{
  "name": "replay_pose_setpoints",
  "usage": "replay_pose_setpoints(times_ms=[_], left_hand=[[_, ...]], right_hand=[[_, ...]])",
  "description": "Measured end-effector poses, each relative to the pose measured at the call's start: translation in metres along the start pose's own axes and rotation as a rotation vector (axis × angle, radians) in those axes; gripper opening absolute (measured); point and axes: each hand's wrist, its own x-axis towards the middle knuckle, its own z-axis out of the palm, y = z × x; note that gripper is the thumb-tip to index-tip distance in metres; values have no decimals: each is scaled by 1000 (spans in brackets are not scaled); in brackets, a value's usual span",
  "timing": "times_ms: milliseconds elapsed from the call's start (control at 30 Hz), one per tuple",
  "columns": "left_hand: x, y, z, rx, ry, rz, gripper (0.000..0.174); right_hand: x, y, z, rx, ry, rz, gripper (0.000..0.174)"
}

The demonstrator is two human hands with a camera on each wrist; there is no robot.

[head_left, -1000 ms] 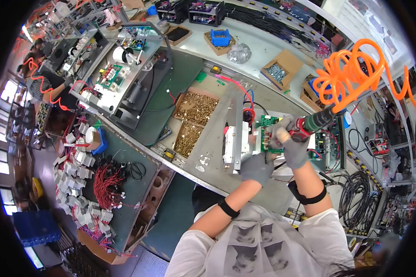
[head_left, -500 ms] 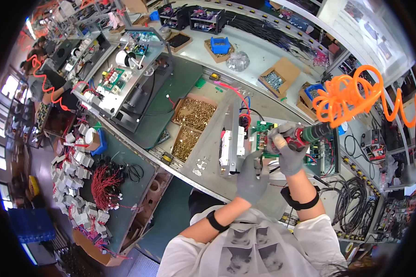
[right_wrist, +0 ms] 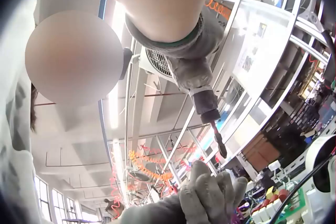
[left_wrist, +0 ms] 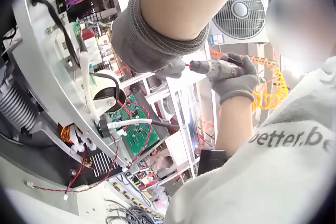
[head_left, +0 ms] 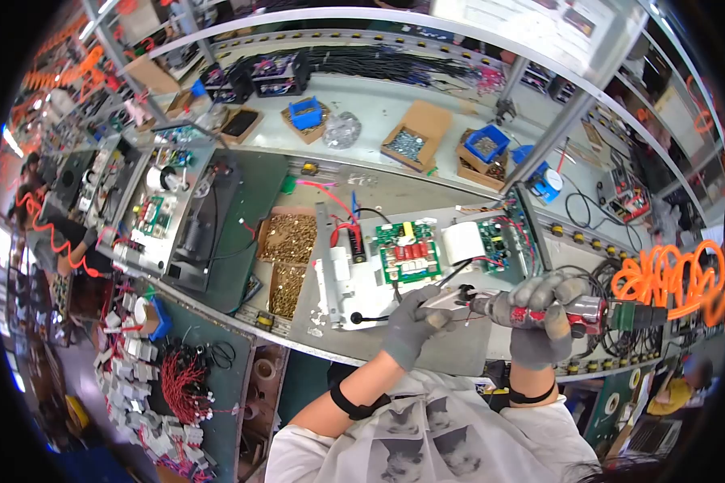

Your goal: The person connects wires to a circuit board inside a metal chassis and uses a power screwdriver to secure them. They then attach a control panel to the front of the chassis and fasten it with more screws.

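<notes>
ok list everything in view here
screwdriver: one, red and green, in right hand
air hose: one, orange, coiled at far right
circuit board: one, green, on the chassis
chassis: one, pale grey, bench centre
screw trays: two, brass, left of chassis
cardboard box: one, brown, back shelf
bins: two, blue, back shelf
wire bundle: one, red, lower left
left hand: one, grey glove, at the bit tip
right hand: one, grey glove, grips the screwdriver
</notes>
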Motion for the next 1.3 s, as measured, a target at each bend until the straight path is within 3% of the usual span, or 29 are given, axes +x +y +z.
replay_pose_setpoints(times_ms=[167,233,367,433,667,767,1067,1167,1300], left_hand=[[33,-31,-1,-59,-18,-98,21],[35,-37,7,-89,-127,65,31],[28,-24,24,-112,-86,66,43],[36,-34,15,-146,-250,103,56],[35,-40,18,-165,-315,154,64],[37,-39,18,-181,-280,30,65],[33,-31,23,-139,-257,-89,32],[29,-23,35,-114,-112,-210,28],[32,-30,36,-140,-137,-226,28]], right_hand=[[-5,-12,-21,-15,79,-64,19],[-7,-13,-29,-50,163,-99,20],[-10,-19,-38,-27,235,-102,21],[-11,-20,-42,15,219,-96,21],[-12,-20,-44,128,232,-14,21],[-11,-18,-54,121,190,9,21],[-17,-19,-64,116,293,14,22],[-21,-21,-69,173,232,-30,20],[-21,-21,-67,131,281,-89,20]])
